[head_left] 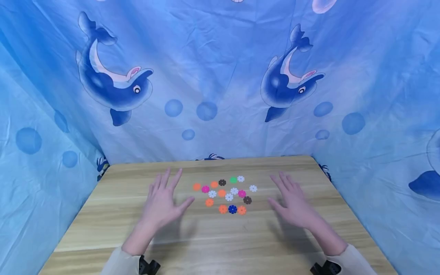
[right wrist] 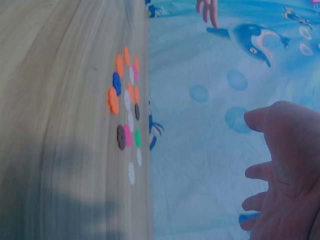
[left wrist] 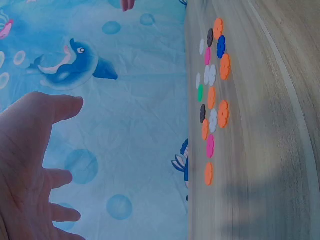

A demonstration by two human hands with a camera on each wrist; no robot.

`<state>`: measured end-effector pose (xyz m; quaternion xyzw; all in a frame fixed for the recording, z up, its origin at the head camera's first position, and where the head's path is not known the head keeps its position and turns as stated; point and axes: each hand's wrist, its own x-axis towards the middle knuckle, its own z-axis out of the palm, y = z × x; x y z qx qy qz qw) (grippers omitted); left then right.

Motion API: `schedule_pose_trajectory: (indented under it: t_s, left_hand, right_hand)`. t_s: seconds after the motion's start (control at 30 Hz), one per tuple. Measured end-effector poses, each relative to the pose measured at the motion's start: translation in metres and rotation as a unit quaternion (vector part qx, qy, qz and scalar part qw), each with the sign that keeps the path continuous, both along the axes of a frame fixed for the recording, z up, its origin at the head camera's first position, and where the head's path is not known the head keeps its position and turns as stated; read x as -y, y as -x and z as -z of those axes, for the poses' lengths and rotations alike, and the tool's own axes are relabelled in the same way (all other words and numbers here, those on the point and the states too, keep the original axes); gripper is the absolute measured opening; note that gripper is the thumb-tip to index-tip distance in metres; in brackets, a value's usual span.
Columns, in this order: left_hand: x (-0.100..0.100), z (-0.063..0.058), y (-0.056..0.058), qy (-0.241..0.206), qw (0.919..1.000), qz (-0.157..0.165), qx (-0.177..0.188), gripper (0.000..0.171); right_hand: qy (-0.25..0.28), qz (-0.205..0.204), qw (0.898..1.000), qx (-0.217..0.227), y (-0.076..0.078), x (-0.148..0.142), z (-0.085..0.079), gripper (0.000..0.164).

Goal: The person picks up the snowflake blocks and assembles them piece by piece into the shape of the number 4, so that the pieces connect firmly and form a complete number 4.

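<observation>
Several small flower-shaped discs with notched rims lie flat and scattered at the middle of the wooden table. Among them are a dark blue disc, a green disc, a magenta disc, a dark brown disc, a white disc and an orange disc. To their left, my left hand hovers over the table with fingers spread and nothing held. On the other side my right hand is likewise raised, fingers extended, holding nothing. Both hands cast shadows on the wood.
A blue cloth printed with dolphins and bubbles hangs behind the table and along both sides. Black straps with a small device sit at the wrists, over light sleeves.
</observation>
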<state>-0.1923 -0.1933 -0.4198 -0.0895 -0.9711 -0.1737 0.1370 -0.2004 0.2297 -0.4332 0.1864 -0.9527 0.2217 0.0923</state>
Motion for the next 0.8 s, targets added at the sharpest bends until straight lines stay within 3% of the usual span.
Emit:
schedule_pose_trajectory:
  t_s: [0.33,0.8]
  left_hand:
    - [-0.012,0.015,0.017,-0.008,0.9997,0.024,0.001,0.095]
    - [-0.017,0.034,0.052,-0.017,0.9989,0.035,0.027,0.092]
  right_hand:
    - [0.010,-0.044,0.999,0.001,0.018,0.039,0.011,0.076]
    - [0.035,-0.111,0.991,0.066,0.035,0.104,0.022,0.075]
